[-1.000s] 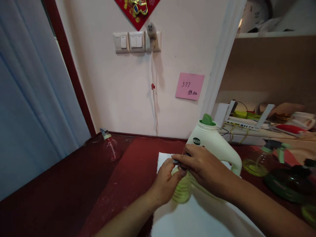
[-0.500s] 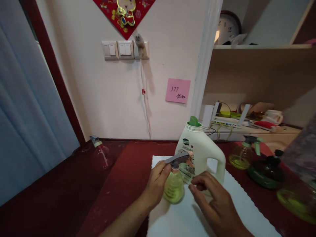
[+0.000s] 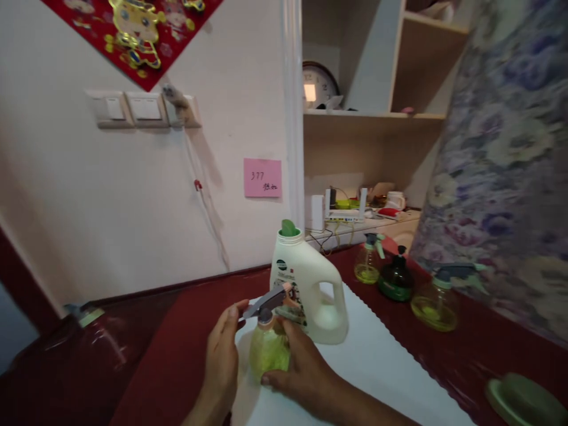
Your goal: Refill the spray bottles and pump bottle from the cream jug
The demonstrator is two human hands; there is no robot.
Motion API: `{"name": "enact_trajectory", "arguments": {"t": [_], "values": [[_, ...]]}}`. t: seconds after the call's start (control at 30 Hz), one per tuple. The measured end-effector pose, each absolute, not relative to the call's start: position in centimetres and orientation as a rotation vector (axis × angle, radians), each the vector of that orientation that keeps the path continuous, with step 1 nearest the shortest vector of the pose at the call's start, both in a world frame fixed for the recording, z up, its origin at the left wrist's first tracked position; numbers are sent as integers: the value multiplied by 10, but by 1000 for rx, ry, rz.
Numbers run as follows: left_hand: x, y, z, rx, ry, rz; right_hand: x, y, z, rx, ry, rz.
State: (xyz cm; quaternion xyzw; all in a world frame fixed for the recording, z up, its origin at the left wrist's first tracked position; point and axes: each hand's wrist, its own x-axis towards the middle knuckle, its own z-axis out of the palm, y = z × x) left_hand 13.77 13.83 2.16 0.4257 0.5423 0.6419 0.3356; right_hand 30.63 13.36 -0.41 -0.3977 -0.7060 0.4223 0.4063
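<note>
A spray bottle (image 3: 269,355) of yellow-green liquid, with a grey and peach spray head, stands upright over the white sheet (image 3: 355,367). My right hand (image 3: 306,367) is wrapped round its body, thumb low at the front and fingers behind. Beside the left end of the spray head is my left hand (image 3: 224,355), fingers stretched out; whether the fingertips touch it, I cannot tell. Just behind the bottle stands a pale green jug (image 3: 310,290) with a handle, its mouth uncapped and a green piece sticking out.
On the right of the red tabletop (image 3: 177,337) are a small spray bottle (image 3: 367,263), a dark green pump bottle (image 3: 396,277), a larger spray bottle (image 3: 437,305) and a green lid-like object (image 3: 526,399). A pinkish clear spray bottle (image 3: 100,334) stands at left.
The view has turned to the right. My right hand has come from beside the spray bottle to grasp its body. My left hand has loosened from the spray head's neck and moved to its left side.
</note>
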Motion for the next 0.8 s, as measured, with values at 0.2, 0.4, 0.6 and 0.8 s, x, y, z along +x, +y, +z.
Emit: {"name": "enact_trajectory", "arguments": {"t": [0.2,0.4,0.6,0.8], "values": [[127,147,14,1069,1456,1702,320,118,2,-1014,-1745,1118],[119,152,7,988,1432,1727,369,86,13,-1132,-1668,1209],[114,157,1,954,1486,1660,446,65,28,-1332,-1547,903],[112,163,-6,887,1496,1629,500,107,24,-1466,-1385,462]]}}
